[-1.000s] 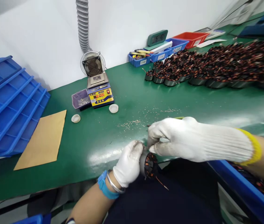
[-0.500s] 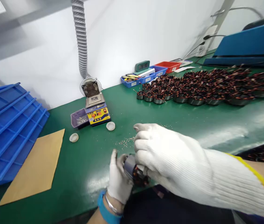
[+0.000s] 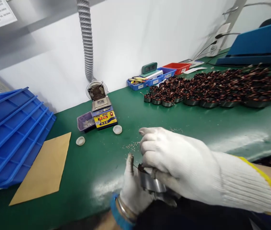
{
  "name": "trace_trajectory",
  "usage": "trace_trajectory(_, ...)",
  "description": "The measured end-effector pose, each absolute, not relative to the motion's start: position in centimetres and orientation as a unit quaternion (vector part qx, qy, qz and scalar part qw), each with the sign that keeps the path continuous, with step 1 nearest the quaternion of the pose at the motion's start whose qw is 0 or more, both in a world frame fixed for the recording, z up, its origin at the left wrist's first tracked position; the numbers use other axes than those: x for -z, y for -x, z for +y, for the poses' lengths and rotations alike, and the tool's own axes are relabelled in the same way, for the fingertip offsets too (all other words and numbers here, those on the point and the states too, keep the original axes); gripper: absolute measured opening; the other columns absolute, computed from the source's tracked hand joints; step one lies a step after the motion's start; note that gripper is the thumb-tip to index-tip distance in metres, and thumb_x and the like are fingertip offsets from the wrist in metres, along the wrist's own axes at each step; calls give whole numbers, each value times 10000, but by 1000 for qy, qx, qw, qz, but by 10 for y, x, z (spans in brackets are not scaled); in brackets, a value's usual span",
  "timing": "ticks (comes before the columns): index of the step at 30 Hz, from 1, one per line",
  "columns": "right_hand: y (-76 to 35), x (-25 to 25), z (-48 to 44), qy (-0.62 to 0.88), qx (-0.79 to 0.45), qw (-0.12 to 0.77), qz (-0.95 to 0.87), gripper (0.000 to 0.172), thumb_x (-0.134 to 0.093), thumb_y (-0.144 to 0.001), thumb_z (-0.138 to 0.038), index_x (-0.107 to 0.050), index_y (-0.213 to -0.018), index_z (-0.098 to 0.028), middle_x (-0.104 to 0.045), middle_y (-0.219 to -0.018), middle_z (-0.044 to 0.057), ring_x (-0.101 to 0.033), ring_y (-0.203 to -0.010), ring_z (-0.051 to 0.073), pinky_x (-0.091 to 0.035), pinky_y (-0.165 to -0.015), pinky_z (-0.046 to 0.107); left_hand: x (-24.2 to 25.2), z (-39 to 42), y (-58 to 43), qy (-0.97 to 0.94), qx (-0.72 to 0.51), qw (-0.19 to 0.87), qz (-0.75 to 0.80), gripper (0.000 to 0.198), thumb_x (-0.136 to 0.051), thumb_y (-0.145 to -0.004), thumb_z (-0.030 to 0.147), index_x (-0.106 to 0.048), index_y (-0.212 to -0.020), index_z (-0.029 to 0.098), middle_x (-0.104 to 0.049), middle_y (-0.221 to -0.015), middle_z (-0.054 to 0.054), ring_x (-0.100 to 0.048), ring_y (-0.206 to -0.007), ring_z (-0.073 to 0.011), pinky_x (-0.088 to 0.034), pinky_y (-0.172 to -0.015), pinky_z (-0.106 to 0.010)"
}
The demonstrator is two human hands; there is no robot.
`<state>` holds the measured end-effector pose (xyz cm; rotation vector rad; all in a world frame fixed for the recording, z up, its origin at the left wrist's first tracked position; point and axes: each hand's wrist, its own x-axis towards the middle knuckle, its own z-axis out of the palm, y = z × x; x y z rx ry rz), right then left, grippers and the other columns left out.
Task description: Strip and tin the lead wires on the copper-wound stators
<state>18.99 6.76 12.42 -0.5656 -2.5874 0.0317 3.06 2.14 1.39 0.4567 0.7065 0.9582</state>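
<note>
At the near edge of the green worktop [image 3: 197, 127], my 2 gloved hands clamp a small motor stator [image 3: 151, 182], left hand [image 3: 132, 191] cradling its smooth, slippery steel rim, right hand [image 3: 173, 159] pinching near fragile copper windings.

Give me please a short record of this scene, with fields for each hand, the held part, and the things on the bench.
left hand: gloved, grips the stator from below
right hand: gloved, on top of the stator
stator: metal ring with copper winding, at the bench edge
bench: green mat
far right: rows of wound stators
centre back: solder pot, two white caps
left: blue trays, brown sheet
</note>
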Motion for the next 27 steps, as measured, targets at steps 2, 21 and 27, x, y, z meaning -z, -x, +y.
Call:
trace_trajectory(2,-197,-122,68,210,-15,265,-941,126,-652,-884,-146,-677,-798,-235,-721,-840,68,-689,-846,259,-569,-1093,537,-15,18,-37,-207,-408,839,296,842,-862,-651,933,-805,-1088,215,-850,-1187,-166,-793,-1172,-476,-633,-991,-665)
trace_trajectory(21,-221,-67,80,251,-33,346,-903,301,-779,-949,-367,-811,-1231,-266,-831,-1103,93,-781,-1187,348,-462,-1263,716,-17,26,-32,-232,-710,464,476,747,-1096,-535,654,-715,-1015,226,-817,-999,-38,-786,-897,-217,-643,-878,-356)
trace_trajectory(27,-222,-52,79,319,-159,396,-846,169,-738,-994,-383,-812,-1086,-263,-837,-1113,98,-795,-1151,318,-578,-1173,581,-13,25,-29,-227,-717,457,474,699,-1114,-563,516,-682,-1039,242,-811,-1007,-27,-787,-933,-217,-647,-891,-356)
